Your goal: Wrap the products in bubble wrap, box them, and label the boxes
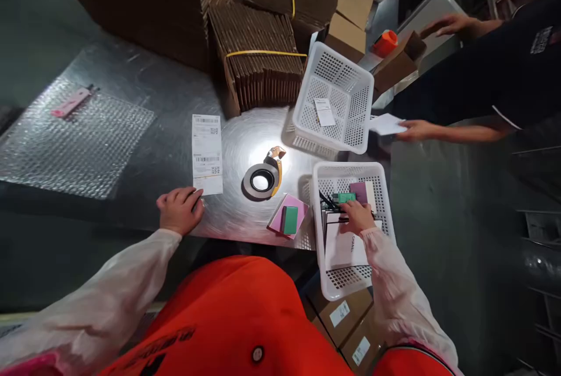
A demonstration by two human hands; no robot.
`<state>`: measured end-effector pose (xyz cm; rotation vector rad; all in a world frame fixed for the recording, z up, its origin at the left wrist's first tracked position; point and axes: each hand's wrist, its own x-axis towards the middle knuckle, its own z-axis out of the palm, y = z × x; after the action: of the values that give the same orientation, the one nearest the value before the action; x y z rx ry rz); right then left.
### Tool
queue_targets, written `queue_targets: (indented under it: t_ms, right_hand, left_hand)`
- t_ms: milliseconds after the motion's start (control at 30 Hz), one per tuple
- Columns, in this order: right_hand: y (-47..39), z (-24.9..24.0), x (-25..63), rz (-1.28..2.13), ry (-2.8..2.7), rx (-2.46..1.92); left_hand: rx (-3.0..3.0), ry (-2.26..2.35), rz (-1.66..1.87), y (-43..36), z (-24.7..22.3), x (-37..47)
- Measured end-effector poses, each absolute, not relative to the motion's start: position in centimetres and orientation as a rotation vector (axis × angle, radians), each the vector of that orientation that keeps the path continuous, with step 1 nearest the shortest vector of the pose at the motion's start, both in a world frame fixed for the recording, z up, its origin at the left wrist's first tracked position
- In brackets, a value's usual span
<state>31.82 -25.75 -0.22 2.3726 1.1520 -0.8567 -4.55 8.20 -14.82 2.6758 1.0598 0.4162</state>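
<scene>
My right hand (357, 217) reaches into a white perforated basket (322, 271), its fingers apart over the contents beside a small green box (345, 197). Below the hand lies a white CHANEL bag (346, 250) with black cord handles; a purple box (359, 191) sits behind. My left hand (180, 210) rests on the metal table's front edge, fingers loosely bent, nearest the lower corner of a printed label sheet (207, 154). Between the hands lie a tape dispenser (276, 174) and a green box (289, 220) on top of a pink box (277, 223).
Another white basket (335, 139) holds a folded slip (324, 111). Strapped flat cardboard (263, 86) stands behind. Bubble wrap (100, 142) with a pink item (71, 102) lies left. At right, a co-worker's hand (418, 130) holds white paper (386, 124) near an open carton (397, 66).
</scene>
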Motion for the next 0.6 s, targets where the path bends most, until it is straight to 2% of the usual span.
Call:
queue_targets:
  t_ms: [133, 400, 500, 600]
  right_hand:
    - [-26.2, 0.6, 33.3, -1.016, 1.167, 2.333]
    - [-26.2, -1.0, 33.2, -1.049, 1.134, 2.379]
    - [-26.2, -1.5, 33.1, -0.994, 1.110, 2.423]
    - [-28.9, -2.1, 32.9, -0.788, 0.979, 2.741]
  left_hand:
    - [2.678, 1.060, 0.412, 8.1, -14.5, -4.5]
    - [2.708, 1.056, 0.488, 8.1, -15.2, -4.5]
    - [2.715, 1.059, 0.504, 8.0, -15.2, -4.5]
    - [2.726, 1.050, 0.462, 8.0, -14.9, -4.5]
